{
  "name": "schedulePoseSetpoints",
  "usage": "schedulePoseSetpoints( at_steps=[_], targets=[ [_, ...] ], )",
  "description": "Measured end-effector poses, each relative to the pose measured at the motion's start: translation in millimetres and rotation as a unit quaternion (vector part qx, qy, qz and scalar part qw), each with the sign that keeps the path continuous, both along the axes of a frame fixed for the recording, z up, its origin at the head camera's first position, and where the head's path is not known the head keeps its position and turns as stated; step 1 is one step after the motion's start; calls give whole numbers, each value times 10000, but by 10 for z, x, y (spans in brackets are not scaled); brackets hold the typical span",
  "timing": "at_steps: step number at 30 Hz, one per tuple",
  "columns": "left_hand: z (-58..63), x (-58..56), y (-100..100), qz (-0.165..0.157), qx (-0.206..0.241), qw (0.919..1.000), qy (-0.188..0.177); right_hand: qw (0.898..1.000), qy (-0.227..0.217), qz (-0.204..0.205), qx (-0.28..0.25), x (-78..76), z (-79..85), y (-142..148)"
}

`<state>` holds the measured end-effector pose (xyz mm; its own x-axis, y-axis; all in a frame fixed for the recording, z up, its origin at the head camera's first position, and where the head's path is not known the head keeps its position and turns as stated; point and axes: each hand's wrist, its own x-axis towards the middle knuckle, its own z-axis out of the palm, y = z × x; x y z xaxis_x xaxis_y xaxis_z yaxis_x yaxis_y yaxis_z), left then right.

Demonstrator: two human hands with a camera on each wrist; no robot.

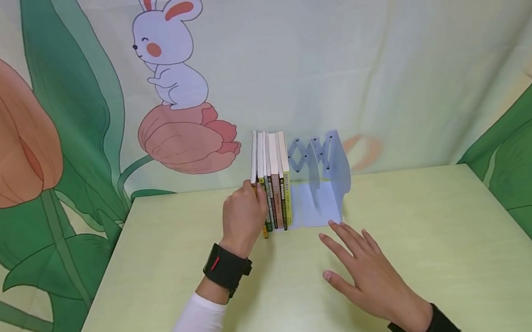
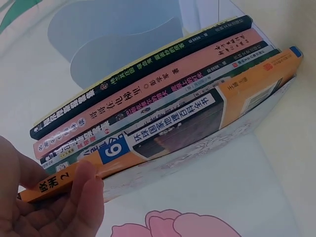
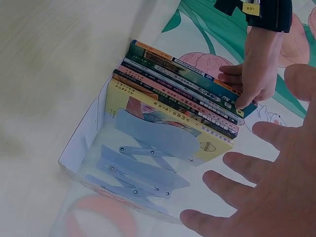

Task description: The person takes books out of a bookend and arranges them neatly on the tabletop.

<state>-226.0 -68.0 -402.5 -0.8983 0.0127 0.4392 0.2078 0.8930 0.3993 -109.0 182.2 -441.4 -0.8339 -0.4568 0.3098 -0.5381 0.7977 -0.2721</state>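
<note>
A row of several upright books [image 1: 276, 196] stands in the left part of a pale blue expandable book rack [image 1: 340, 165]. My left hand [image 1: 244, 217] pinches the lower spine end of an orange-spined book [image 2: 256, 79] at the row's left end. In the head view, this book's foot sticks out a little nearer to me than the others. A yellow book [image 3: 173, 123] forms the row's right end, beside a rack divider [image 3: 153, 133]. My right hand [image 1: 368, 272] is held with fingers spread near the rack's front right corner, holding nothing.
The rack stands at the back of a pale green table [image 1: 162, 278], close to a hanging cloth [image 1: 285, 55] printed with a rabbit and tulips. Crossed metal links [image 1: 298, 154] span the rack's back. A black band [image 1: 226, 267] sits on the left wrist.
</note>
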Motion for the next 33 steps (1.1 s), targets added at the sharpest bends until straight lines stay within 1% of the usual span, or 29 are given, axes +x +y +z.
schedulePoseSetpoints(
  at_steps=[6,12,18,29,33],
  targets=[
    [-18,26,-7,-11,90,9999,-91,10000,9,-4,2,12,-18,-7],
    [-4,38,-35,-108,170,9996,178,10000,63,-46,-28,29,-46,-4],
    [35,55,-41,-183,126,9994,262,9999,104,-66,-62,37,-81,-4],
    [198,140,-54,-209,148,9986,469,9999,78,-100,-67,33,-39,-9],
    [261,171,-67,-226,138,9976,640,9999,71,-111,-78,36,-23,-12]
  ],
)
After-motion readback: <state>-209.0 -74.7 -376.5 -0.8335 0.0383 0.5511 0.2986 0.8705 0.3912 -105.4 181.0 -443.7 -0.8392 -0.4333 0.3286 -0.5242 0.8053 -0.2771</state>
